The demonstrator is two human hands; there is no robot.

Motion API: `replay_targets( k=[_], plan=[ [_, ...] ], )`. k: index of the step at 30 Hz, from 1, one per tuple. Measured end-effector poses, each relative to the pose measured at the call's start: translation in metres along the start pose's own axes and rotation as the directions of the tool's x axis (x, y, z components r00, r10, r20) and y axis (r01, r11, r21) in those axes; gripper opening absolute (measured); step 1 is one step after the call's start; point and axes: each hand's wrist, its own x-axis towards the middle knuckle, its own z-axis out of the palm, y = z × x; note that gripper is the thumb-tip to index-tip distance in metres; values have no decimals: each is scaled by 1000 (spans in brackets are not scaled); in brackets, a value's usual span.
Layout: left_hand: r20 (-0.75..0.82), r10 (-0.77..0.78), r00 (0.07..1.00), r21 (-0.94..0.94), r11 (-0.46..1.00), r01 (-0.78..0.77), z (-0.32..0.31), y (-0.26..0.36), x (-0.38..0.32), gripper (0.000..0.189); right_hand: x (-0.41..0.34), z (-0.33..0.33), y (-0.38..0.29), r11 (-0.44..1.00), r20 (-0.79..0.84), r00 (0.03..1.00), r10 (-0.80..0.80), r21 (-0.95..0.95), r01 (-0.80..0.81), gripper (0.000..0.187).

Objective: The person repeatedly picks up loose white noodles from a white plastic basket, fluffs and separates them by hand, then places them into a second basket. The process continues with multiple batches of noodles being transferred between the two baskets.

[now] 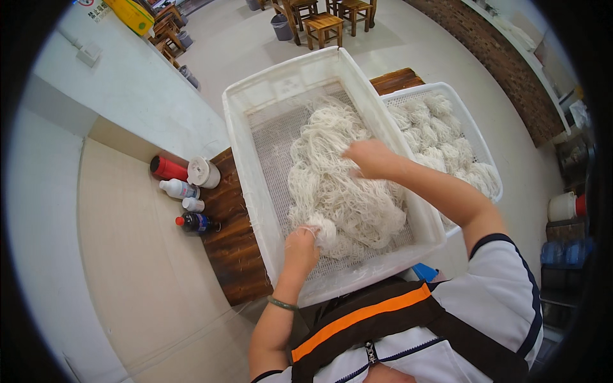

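Observation:
A heap of thin white noodles (330,143) lies in a deep white plastic crate (287,72) with a mesh bottom. At the crate's near left, my left hand (301,250) is closed around a small bundle of noodles (325,230). My right hand (372,159) is over the right side of the heap, its fingers curled and blurred by motion. Whether strands are between those fingers is hidden. Several noodle bundles (438,127) sit in a lower white perforated basket (486,143) to the right of the crate.
Under the crate is a brown wooden table (230,258). On its left stand a white lidded container (203,172), a red cylinder (167,167), white bottles (179,188) and a dark red-capped bottle (194,223), beside the wall (129,230). Wooden stools (323,24) stand beyond.

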Motion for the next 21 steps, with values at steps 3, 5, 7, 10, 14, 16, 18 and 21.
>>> replay_targets(
  k=[3, 5, 7, 10, 14, 16, 18, 21],
  plan=[
    [74, 49, 996, 207, 976, -63, 6, 0, -2, 39, 90, 21, 17, 996, -215, 977, 17, -85, -36, 39],
    [112, 47, 993, 329, 941, -81, 9, 2, -3, 36, 140, 42, 24, 987, -339, 939, 56, -121, -102, 36],
    [96, 39, 995, 367, 927, -72, 9, 6, -6, 36, 169, 62, 31, 974, -356, 928, 110, -150, -172, 34],
    [78, -4, 997, 409, 912, -28, -3, 19, -12, 45, 179, 78, 30, 962, -276, 954, 119, -206, -179, 29],
    [-22, -14, 1000, 267, 964, 20, -40, 42, -28, 53, 132, 47, 26, 996, -285, 955, 79, 71, -61, 24],
    [-11, -63, 998, 214, 975, 64, -58, 52, -37, 50, 89, 6, 26, 910, -329, 936, 122, 413, 26, 26],
    [-15, -45, 999, 119, 992, 47, -70, 59, -42, 49, 41, -43, 21, 752, -416, 902, 118, 630, 192, 28],
    [79, -5, 997, -155, 988, 17, -78, 65, -50, 49, -36, -108, 2, 654, -505, 863, 9, 656, 377, 24]
  ],
)
